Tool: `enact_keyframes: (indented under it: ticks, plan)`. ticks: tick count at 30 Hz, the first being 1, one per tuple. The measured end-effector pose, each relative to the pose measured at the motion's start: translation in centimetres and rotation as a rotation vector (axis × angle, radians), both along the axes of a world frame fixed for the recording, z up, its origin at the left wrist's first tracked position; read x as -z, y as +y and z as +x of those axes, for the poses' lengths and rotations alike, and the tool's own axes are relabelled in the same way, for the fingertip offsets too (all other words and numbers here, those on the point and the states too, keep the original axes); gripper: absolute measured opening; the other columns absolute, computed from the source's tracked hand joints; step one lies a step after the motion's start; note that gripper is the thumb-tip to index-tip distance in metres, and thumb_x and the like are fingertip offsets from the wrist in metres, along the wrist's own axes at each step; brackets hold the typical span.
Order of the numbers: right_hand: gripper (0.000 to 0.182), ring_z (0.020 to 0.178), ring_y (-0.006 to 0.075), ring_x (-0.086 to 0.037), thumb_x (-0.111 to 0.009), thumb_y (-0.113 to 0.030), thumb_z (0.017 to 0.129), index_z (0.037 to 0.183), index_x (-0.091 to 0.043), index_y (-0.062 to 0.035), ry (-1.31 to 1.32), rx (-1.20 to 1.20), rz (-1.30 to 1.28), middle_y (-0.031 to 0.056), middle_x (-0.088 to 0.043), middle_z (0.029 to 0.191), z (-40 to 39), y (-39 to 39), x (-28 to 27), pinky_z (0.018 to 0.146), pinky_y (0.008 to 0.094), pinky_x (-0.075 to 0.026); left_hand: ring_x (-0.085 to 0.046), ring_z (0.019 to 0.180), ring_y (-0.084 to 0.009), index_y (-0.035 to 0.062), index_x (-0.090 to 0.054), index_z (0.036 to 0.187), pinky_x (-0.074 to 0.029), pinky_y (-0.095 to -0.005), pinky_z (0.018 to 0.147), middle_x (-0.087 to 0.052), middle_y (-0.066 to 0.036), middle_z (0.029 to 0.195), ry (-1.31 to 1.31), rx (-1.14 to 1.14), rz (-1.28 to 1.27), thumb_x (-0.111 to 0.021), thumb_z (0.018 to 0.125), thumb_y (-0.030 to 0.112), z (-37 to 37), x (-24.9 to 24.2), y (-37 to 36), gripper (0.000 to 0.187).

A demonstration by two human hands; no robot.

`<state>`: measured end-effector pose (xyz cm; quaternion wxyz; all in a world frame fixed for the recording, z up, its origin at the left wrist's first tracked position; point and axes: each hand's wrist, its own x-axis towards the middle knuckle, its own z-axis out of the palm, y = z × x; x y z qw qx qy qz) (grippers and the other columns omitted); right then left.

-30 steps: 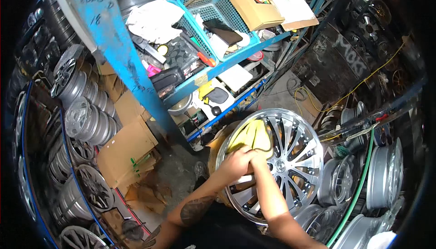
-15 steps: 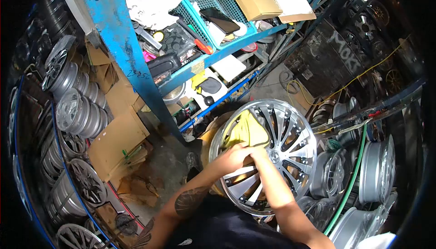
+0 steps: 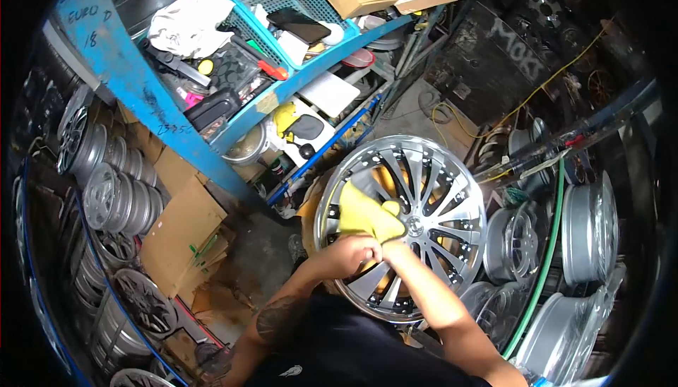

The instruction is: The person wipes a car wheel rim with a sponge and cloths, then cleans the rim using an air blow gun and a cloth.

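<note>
Both hands clenched together on a yellow cloth [image 3: 366,214], pressed against the face of a polished alloy wheel [image 3: 452,175]. Left hand [image 3: 349,251] bunched over the cloth's near edge, knuckles up; right hand [image 3: 390,246] touching it on the hub side, mostly hidden behind the left, so exact finger placement hard to tell. Cloth spread up and away from the hands, draped over the spokes on the left half of the wheel, its far corner reaching just short of the rim. Hub cap [image 3: 414,226] just beyond the right hand, nearer to it than to the left. Wheel face tilted up toward the camera, spokes fanning out from the hub, the uncovered ones lying ahead and to the right of the hands. Blue shelf frame [image 3: 152,115] well off to the left, stacked rims [image 3: 590,235] off to the right, both apart from the hands.
</note>
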<state>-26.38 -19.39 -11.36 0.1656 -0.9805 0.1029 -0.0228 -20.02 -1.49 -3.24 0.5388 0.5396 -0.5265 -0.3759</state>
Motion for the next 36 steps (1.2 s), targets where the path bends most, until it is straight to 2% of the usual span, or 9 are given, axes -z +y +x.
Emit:
enact_keyframes:
  ticks: [6, 12, 15, 18, 19, 22, 28, 30, 36]
  plan:
    - [0.05, 0.13, 0.0391, -0.055, -0.061, -0.02, 0.092, 0.139, -0.058, -0.0043, -0.078, 0.243, 0.488, 0.02, -0.062, 0.135, -8.7, 2.4, -2.0, 0.11, 0.0484, -0.045, -0.063, 0.101, -0.0247, 0.0012, -0.066, 0.104, -0.048, -0.036, 0.095, -0.067, -0.01, 0.104, 0.21, 0.362, -0.022, -0.051, 0.102, 0.004, -4.0, -3.1, 0.5, 0.016]
    - [0.051, 0.13, 0.0388, -0.054, -0.06, -0.02, 0.092, 0.14, -0.058, -0.0048, -0.152, 0.599, 0.16, 0.0196, -0.061, 0.135, -15.0, -3.3, -4.9, 0.11, 0.0484, -0.045, -0.065, 0.099, -0.0258, 0.0006, -0.067, 0.102, -0.051, -0.0363, 0.089, -0.066, -0.012, 0.103, 0.278, -0.031, -0.206, -0.055, 0.095, -0.002, -7.7, -6.1, -0.4, 0.014]
    - [0.051, 0.131, 0.0387, -0.054, -0.06, -0.02, 0.092, 0.14, -0.057, -0.0051, -0.238, 0.434, 0.043, 0.0194, -0.061, 0.136, -12.4, -2.2, -1.9, 0.11, 0.0485, -0.044, -0.065, 0.085, -0.0229, 0.0011, -0.068, 0.095, -0.051, -0.0334, 0.077, -0.066, -0.01, 0.095, 0.155, -0.316, -0.249, -0.057, 0.086, -0.005, -6.9, -5.0, 0.5, 0.016]
    - [0.061, 0.134, 0.0368, -0.051, -0.061, -0.016, 0.088, 0.147, -0.05, -0.005, -0.361, -0.197, 0.113, 0.0178, -0.058, 0.141, -4.7, 0.4, 2.5, 0.115, 0.0472, -0.04, -0.062, 0.075, -0.0205, 0.0025, -0.068, 0.094, -0.049, -0.0308, 0.067, -0.063, -0.011, 0.09, -0.062, -0.573, -0.002, -0.056, 0.084, -0.007, -5.7, -1.7, 1.0, 0.018]
    - [0.063, 0.14, 0.0359, -0.046, -0.057, -0.018, 0.088, 0.149, -0.048, -0.0031, -0.005, 0.106, 0.225, 0.0188, -0.053, 0.147, -0.7, 3.3, -3.5, 0.12, 0.046, -0.033, -0.062, 0.074, -0.0201, 0.0028, -0.068, 0.094, -0.049, -0.0307, 0.066, -0.062, -0.011, 0.089, -0.031, -0.614, 0.043, -0.056, 0.084, -0.006, -5.3, -0.1, 1.0, 0.018]
    - [0.058, 0.146, 0.0315, -0.043, -0.048, -0.026, 0.094, 0.146, -0.048, 0.0014, 0.014, 0.023, -0.345, 0.0189, -0.052, 0.15, 3.9, 3.1, 0.0, 0.125, 0.0451, -0.028, -0.061, 0.072, -0.0191, 0.003, -0.069, 0.096, -0.048, -0.0309, 0.065, -0.062, -0.01, 0.09, -0.024, -0.694, 0.166, -0.058, 0.085, -0.005, -4.3, 1.2, 1.8, 0.017]
    - [0.056, 0.148, 0.0336, -0.041, -0.051, -0.02, 0.094, 0.145, -0.049, 0.0033, -0.008, -0.057, -0.269, 0.0202, -0.049, 0.153, 3.1, 3.6, -1.0, 0.124, 0.0433, -0.031, -0.06, 0.073, -0.017, 0.0032, -0.07, 0.1, -0.047, -0.0274, 0.067, -0.062, -0.009, 0.092, 0.008, -0.693, 0.144, -0.059, 0.086, -0.004, -3.6, -0.9, 2.9, 0.019]
    - [0.058, 0.148, 0.0332, -0.041, -0.053, -0.021, 0.094, 0.146, -0.048, 0.0039, 0.073, -0.075, -0.648, 0.0214, -0.047, 0.154, 3.1, 4.0, 2.4, 0.122, 0.0439, -0.034, -0.059, 0.074, -0.0128, 0.0021, -0.07, 0.1, -0.045, -0.0255, 0.067, -0.062, -0.007, 0.091, 0.058, -0.701, 0.175, -0.057, 0.086, -0.005, -3.9, 0.1, 2.7, 0.02]
    - [0.068, 0.141, 0.0334, -0.048, -0.063, -0.026, 0.086, 0.145, -0.049, 0.0049, 0.113, -0.031, -0.434, 0.0217, -0.05, 0.152, 4.7, 3.3, 0.8, 0.122, 0.042, -0.033, -0.056, 0.08, -0.0072, 0.0011, -0.069, 0.099, -0.044, -0.0221, 0.071, -0.063, -0.001, 0.094, 0.288, -0.633, 0.226, -0.053, 0.088, -0.008, -3.7, 1.8, 2.6, 0.022]
